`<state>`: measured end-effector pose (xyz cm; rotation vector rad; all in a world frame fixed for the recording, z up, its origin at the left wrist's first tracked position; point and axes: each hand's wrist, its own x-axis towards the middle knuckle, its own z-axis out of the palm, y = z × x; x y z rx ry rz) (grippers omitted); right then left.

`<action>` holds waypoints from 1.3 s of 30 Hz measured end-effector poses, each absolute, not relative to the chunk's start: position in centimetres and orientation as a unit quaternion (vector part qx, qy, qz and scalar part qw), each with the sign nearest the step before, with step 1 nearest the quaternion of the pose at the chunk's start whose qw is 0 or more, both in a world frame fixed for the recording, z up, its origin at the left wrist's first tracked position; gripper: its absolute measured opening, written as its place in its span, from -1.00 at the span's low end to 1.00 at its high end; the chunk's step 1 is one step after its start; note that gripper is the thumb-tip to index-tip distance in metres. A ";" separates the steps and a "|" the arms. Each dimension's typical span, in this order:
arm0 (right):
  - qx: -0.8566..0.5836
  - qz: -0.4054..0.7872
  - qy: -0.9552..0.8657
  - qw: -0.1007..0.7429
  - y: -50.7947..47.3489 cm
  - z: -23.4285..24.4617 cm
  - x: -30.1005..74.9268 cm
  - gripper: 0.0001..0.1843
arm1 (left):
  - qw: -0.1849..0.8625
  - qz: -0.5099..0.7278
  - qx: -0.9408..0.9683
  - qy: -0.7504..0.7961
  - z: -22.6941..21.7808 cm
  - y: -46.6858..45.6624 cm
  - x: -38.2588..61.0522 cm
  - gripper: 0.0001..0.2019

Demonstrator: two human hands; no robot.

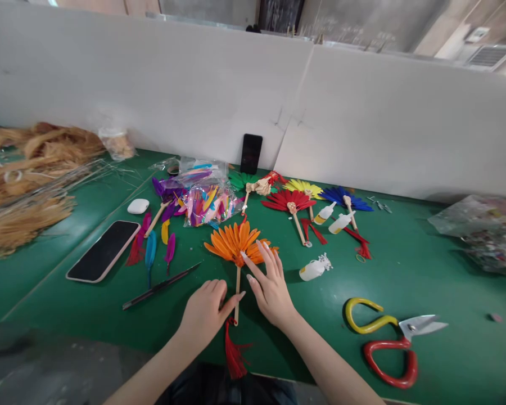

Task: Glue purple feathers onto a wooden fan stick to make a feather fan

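Observation:
An orange feather fan (234, 242) with a thin wooden handle and a red tassel (234, 354) lies on the green table (447, 281) in front of me. My right hand (269, 284) rests flat and open, its fingertips on the fan's orange feathers. Just left of the handle sits my left hand (205, 315), fingers loosely curled, with one finger stretched to touch the stick. Neither hand lifts anything.
Red-and-yellow scissors (388, 337) lie at right. A phone (103, 250), a black stick tool (160, 287), loose feathers (152, 247), a bag of feathers (208, 202), finished fans (290, 202), small glue bottles (314, 269) and straw (25, 180) surround the work spot. White boards wall the back.

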<state>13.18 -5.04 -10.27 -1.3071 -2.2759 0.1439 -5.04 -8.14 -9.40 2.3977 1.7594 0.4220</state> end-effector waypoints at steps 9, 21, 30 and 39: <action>-0.467 0.056 -0.859 0.203 -5.1 -10.3 12.9 -0.45 | 0.074 0.067 0.806 0.583 -9.5 -7.6 -3.5 -0.76; -0.457 0.006 -0.861 0.224 -4.1 -10.4 12.8 -0.46 | 0.073 0.055 0.813 0.575 -9.6 -7.5 -3.5 -0.71; -0.449 0.001 -0.869 0.206 -4.3 -10.6 12.9 -0.49 | 0.075 0.047 0.812 0.577 -9.6 -7.6 -3.3 -0.73; -0.450 -0.003 -0.868 0.207 -4.2 -10.6 12.7 -0.50 | 0.077 0.049 0.814 0.574 -9.6 -7.5 -3.4 -0.73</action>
